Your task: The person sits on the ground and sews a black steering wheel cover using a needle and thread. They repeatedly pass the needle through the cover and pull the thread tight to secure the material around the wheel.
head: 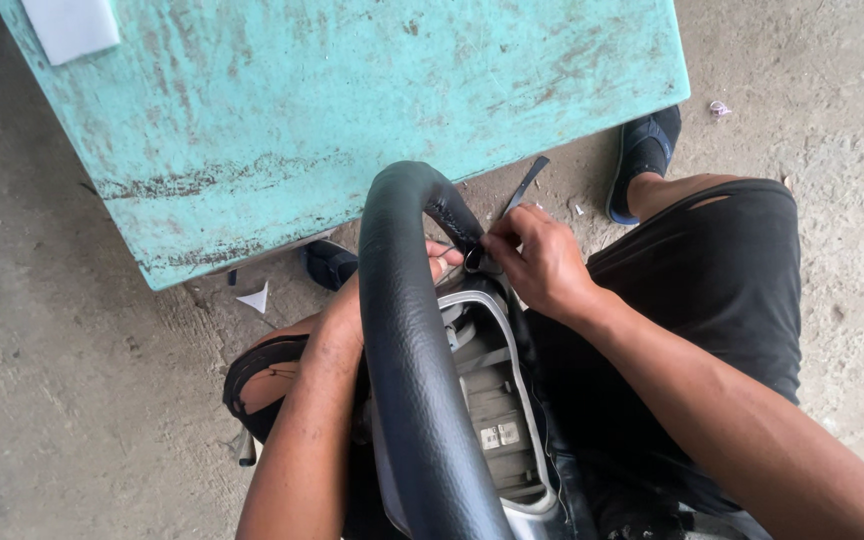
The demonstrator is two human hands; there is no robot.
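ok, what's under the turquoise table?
Under the turquoise table edge, only the toe of a dark shoe shows, with a white scrap on the concrete floor beside it. The tabletop hides everything further in.

Your hands sit tight: steering wheel rim (407,340) between them, teal table (352,110) edge just ahead. Open concrete floor (72,400) left and far right.

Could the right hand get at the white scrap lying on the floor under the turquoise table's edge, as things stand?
Probably not directly. The right hand pinches the cover edge on the far side of the steering wheel from the white scrap; the rim and the left hand lie between them.
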